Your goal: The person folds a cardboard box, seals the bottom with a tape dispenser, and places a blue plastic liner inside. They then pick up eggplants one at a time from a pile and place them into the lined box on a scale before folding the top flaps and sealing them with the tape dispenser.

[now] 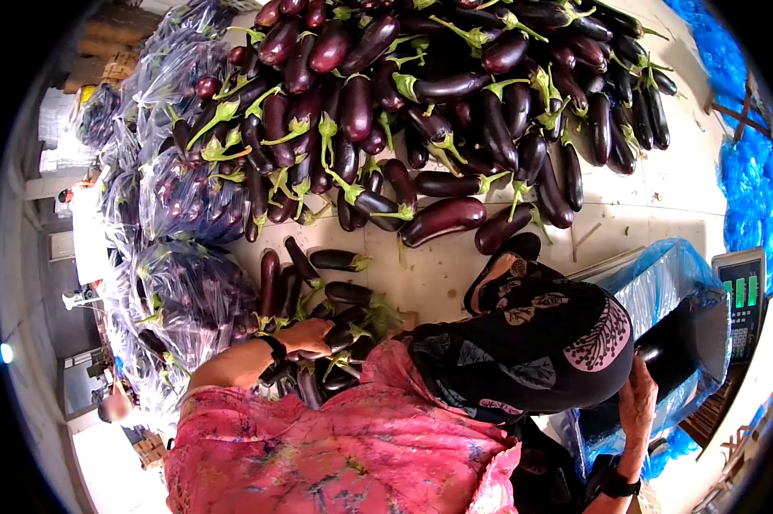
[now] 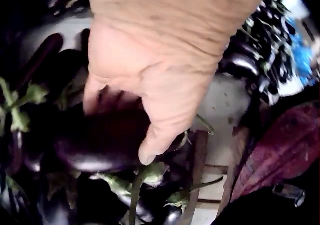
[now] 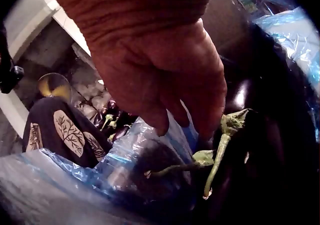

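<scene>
My left hand (image 1: 305, 337) reaches down into a small group of eggplants at the left front of the table. In the left wrist view, its thumb and fingers grip a dark purple eggplant (image 2: 97, 152) from above. Green-stemmed eggplants lie around it. My right hand (image 3: 162, 75) is at the box (image 1: 714, 330) lined with blue plastic (image 1: 652, 265), its fingers pointing down and loosely extended. Close beside those fingers, in the right wrist view, lies a glossy eggplant (image 3: 240, 95) with a green calyx and stem. Shadow hides much of the box's inside.
A large heap of eggplants (image 1: 489, 128) covers the far part of the white table (image 1: 652, 223). Clear plastic bags (image 1: 189, 291) filled with eggplants line the left side. A scale with a lit display (image 1: 740, 291) stands right of the box, near blue plastic (image 1: 751, 206).
</scene>
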Motion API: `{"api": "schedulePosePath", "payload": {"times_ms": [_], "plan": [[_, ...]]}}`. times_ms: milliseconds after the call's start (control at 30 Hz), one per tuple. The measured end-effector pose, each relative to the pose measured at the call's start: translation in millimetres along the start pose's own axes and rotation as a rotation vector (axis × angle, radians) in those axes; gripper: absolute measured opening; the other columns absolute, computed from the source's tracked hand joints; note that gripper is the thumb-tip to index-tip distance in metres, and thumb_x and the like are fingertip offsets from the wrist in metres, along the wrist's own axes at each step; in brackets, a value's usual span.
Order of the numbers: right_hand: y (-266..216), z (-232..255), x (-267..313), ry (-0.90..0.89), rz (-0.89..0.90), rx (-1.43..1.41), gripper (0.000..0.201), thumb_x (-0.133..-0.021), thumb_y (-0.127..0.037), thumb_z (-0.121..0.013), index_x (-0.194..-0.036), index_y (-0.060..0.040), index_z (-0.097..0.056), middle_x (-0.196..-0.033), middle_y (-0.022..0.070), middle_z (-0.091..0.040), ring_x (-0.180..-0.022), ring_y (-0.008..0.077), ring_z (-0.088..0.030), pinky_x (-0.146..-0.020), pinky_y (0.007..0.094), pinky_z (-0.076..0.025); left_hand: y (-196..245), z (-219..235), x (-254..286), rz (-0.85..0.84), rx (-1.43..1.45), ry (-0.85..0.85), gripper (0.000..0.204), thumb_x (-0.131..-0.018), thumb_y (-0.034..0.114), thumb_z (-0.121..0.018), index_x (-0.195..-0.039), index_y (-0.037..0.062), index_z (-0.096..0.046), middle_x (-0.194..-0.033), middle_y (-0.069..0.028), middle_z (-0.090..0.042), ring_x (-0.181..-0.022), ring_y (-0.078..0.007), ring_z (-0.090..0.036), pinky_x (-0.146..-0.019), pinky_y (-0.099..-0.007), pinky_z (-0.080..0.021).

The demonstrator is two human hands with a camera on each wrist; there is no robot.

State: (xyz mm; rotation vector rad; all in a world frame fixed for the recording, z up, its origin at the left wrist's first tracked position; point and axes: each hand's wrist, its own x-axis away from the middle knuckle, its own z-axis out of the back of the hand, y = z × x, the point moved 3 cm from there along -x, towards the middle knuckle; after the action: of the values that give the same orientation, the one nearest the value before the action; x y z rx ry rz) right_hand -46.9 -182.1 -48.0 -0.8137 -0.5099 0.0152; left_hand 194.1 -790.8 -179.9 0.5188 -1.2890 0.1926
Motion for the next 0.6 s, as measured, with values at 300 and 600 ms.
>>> {"api": "schedulePosePath", "payload": {"times_ms": [300, 600], "plan": [[-6.0, -3.8, 2.2, -0.019, -0.010, -0.011, 0.035, -0.094, -0.005, -0.059, -0.126, 0.0074, -0.058, -0.103, 0.0192, -0.072, -0.092, 0.0243, -0.071, -0.083, 0.0337, -0.054, 46.3, 183.5, -116.2, -0.070, 1.119, 0.986, 0.083, -0.081, 0.028, -0.082, -0.144, 0.0010, -0.037, -0.127, -0.0121, -0.057, -0.111, -0.0253, -0.057, -0.084, -0.0422, -0.051], [0.5, 60.7, 19.1, 0.258, -0.126, -0.026, 0.035, -0.094, -0.017, -0.063, -0.122, 0.0042, -0.061, -0.111, 0.0192, -0.070, -0.101, 0.0256, -0.068, -0.088, 0.0339, -0.052, 85.6, 192.5, -92.6, -0.375, 0.384, 1.198, 0.069, -0.087, 0.023, -0.076, -0.143, 0.0009, -0.044, -0.126, -0.0129, -0.058, -0.110, -0.0252, -0.059, -0.098, -0.0370, -0.046]]}}
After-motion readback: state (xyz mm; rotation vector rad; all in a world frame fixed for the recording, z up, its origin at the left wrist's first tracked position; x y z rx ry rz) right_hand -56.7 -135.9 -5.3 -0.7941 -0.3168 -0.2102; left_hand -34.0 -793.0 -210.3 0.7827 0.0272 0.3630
